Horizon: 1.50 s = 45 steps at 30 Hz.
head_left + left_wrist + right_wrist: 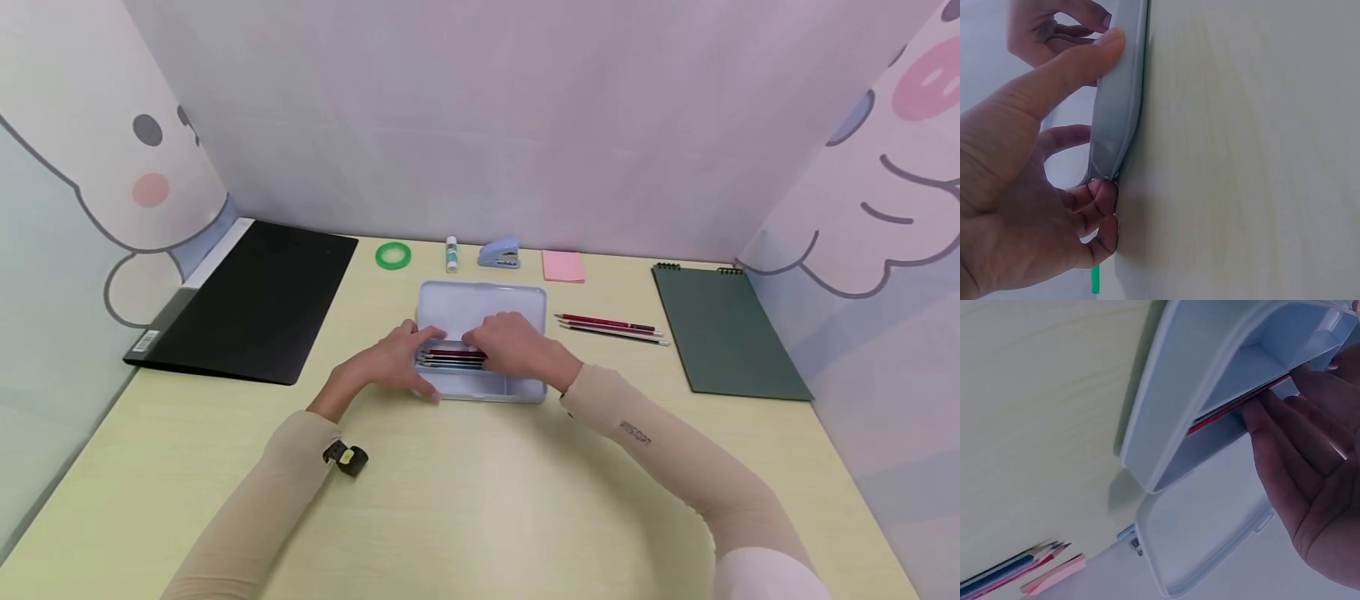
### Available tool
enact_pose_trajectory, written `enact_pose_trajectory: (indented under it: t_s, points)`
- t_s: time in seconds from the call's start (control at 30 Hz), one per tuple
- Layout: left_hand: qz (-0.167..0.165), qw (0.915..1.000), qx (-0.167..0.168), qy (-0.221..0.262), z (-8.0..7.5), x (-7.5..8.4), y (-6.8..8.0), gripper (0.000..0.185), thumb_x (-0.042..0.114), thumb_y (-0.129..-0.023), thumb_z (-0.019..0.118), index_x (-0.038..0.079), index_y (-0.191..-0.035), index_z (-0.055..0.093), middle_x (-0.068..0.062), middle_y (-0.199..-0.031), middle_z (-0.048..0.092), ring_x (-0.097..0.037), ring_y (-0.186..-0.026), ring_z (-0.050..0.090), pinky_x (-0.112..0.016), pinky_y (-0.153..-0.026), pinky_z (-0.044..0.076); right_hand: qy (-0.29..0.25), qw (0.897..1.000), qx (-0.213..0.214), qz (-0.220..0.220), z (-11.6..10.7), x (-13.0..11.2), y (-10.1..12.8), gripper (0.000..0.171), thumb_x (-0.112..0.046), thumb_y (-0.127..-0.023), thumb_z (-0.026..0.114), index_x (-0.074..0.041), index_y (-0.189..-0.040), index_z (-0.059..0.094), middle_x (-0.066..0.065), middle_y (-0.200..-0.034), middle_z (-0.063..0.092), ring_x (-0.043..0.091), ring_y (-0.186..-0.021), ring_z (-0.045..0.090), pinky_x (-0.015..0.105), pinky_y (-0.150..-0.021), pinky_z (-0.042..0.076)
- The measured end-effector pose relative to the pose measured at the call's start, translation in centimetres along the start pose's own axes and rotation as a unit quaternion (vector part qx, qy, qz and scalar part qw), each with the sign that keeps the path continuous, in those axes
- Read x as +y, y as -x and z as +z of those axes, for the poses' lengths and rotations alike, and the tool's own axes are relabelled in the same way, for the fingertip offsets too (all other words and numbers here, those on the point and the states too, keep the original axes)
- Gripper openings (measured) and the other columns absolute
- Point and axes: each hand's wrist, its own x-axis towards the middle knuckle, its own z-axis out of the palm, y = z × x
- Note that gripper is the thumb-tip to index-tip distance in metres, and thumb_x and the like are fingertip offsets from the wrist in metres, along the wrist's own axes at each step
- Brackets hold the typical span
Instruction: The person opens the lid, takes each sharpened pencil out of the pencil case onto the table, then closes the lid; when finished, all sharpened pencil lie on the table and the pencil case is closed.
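A pale blue-white pencil case [480,385] lies on the table with its lid [480,304] folded back on the far side. My left hand [393,358] grips the case's left end, thumb along the near wall and fingers round the far corner. Inside the case, dark and red pencils [447,358] lie lengthwise. My right hand [513,343] reaches over the case and pinches the pencils [1241,403] near their right end, between thumb and fingers. In the left wrist view, the thumb [1082,62] presses the case wall [1116,94].
Several pencils [611,327] lie to the right, near a dark green spiral sketchpad [731,333]. Behind the case stand green tape [393,255], a glue stick [452,255], a blue stapler [499,253] and pink sticky notes [562,267]. A black folder [255,304] lies left.
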Motion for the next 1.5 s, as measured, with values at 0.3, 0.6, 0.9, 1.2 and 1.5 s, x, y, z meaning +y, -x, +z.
enact_pose_trajectory:
  t_s: [0.3, 0.6, 0.9, 1.2, 1.5]
  points:
    - [-0.004, 1.0000, -0.005, 0.001, -0.1, 0.0, 0.0, 0.099, 0.045, -0.067, 0.091, 0.025, -0.150, 0.041, -0.014, -0.120, 0.041, -0.029, -0.108, 0.048, -0.041, -0.088, 0.045, 0.030, 1.000, -0.008, 0.001, 0.1, -0.5, -0.5, 0.034, -0.017, -0.093, 0.070, -0.017, -0.127, 0.070, 0.004, -0.105, 0.074, 0.019, -0.082, 0.061, 0.032, -0.078, 0.051]
    - [-0.002, 1.0000, -0.006, -0.001, -0.1, 0.1, 0.1, 0.098, 0.044, -0.068, 0.091, 0.024, -0.150, 0.041, -0.015, -0.118, 0.041, -0.029, -0.106, 0.047, -0.041, -0.088, 0.044, 0.022, 1.000, -0.007, -0.014, 0.4, -0.4, -0.6, 0.036, -0.015, -0.094, 0.068, -0.017, -0.130, 0.068, 0.006, -0.106, 0.074, 0.020, -0.082, 0.062, 0.031, -0.077, 0.050]
    - [-0.002, 1.0000, -0.006, -0.001, -0.2, 0.1, 0.1, 0.098, 0.044, -0.068, 0.091, 0.024, -0.149, 0.041, -0.015, -0.119, 0.041, -0.029, -0.108, 0.047, -0.042, -0.089, 0.044, -0.008, 1.000, -0.014, -0.022, 0.3, 0.0, -0.4, 0.040, -0.010, -0.094, 0.067, -0.017, -0.134, 0.064, 0.005, -0.111, 0.074, 0.019, -0.083, 0.062, 0.034, -0.083, 0.051]
    - [0.007, 1.0000, -0.003, -0.004, -0.2, 0.0, 0.1, 0.098, 0.043, -0.067, 0.092, 0.020, -0.148, 0.042, -0.016, -0.117, 0.042, -0.028, -0.104, 0.048, -0.041, -0.088, 0.044, -0.048, 0.998, -0.007, -0.040, 0.4, 1.1, -0.2, 0.032, -0.009, -0.093, 0.068, -0.016, -0.124, 0.071, 0.001, -0.095, 0.072, 0.016, -0.079, 0.058, 0.032, -0.078, 0.048]
    - [0.008, 1.0000, -0.002, -0.004, -0.1, 0.0, 0.0, 0.099, 0.044, -0.066, 0.092, 0.021, -0.148, 0.042, -0.015, -0.117, 0.042, -0.028, -0.103, 0.048, -0.041, -0.088, 0.044, -0.049, 0.997, 0.003, -0.053, 0.8, 1.3, -0.7, 0.036, -0.006, -0.095, 0.062, -0.017, -0.129, 0.069, 0.003, -0.114, 0.074, 0.017, -0.086, 0.064, 0.035, -0.085, 0.052]
